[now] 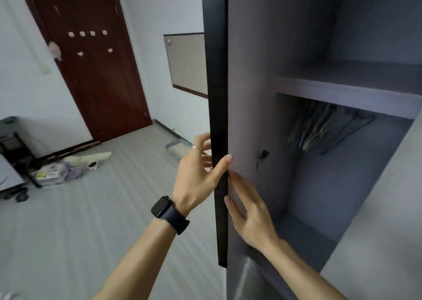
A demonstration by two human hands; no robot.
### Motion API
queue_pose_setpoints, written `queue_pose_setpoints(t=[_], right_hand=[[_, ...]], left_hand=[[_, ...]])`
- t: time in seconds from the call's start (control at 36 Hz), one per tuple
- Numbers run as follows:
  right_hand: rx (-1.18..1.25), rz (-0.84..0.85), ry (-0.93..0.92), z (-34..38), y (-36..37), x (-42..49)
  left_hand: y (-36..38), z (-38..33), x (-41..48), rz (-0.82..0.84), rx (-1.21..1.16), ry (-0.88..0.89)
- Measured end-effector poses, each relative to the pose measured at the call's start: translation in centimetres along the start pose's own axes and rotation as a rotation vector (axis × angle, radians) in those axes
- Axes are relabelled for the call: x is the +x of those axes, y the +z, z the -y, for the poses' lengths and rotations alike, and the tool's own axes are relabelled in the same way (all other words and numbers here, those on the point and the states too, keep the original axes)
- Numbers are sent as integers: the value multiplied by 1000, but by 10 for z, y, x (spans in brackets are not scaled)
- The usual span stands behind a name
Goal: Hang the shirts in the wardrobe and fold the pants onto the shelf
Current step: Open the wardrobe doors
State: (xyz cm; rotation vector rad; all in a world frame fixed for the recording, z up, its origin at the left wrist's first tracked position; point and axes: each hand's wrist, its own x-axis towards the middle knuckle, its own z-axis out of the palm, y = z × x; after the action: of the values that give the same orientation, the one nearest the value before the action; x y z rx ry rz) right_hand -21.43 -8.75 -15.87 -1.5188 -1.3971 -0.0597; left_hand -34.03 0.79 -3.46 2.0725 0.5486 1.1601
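Note:
The grey wardrobe stands open on the right, its door [249,94] swung toward me with its black edge facing the camera. My left hand [198,174], with a ring and a dark watch on the wrist, grips that black edge, thumb on the inner side. My right hand [249,213] lies flat against the door's inner face, fingers spread. Inside, several empty hangers [319,130] hang under a grey shelf [342,89]. A small lock with a key [262,157] sits on the door's inner face. No shirts or pants are in view.
A dark red room door [91,71] is at the back left. Clutter lies on the grey floor near it: a pale cushion [91,158], a small bowl [93,164], bags, and a tray [178,149]. A black stand [20,155] is at the far left.

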Motion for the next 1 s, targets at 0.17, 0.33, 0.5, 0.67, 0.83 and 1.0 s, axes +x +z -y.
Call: queue_pose_setpoints(t=[0.17, 0.33, 0.5, 0.67, 0.83, 1.0], right_hand=[[-234, 189, 2, -1, 53, 36], [-334, 349, 51, -2, 88, 60], [-381, 354, 78, 0, 72, 69], [-341, 226, 147, 2, -2, 46], [-415, -66, 266, -10, -84, -8], [-606, -263, 395, -30, -156, -44]], left_hand=[[-35, 37, 18, -115, 47, -143], [-65, 68, 45, -119, 176, -217], [-62, 81, 53, -153, 243, -191], [-20, 66, 14, -436, 268, -82], [60, 59, -18, -161, 111, -86], [150, 51, -10, 325, -31, -185]])
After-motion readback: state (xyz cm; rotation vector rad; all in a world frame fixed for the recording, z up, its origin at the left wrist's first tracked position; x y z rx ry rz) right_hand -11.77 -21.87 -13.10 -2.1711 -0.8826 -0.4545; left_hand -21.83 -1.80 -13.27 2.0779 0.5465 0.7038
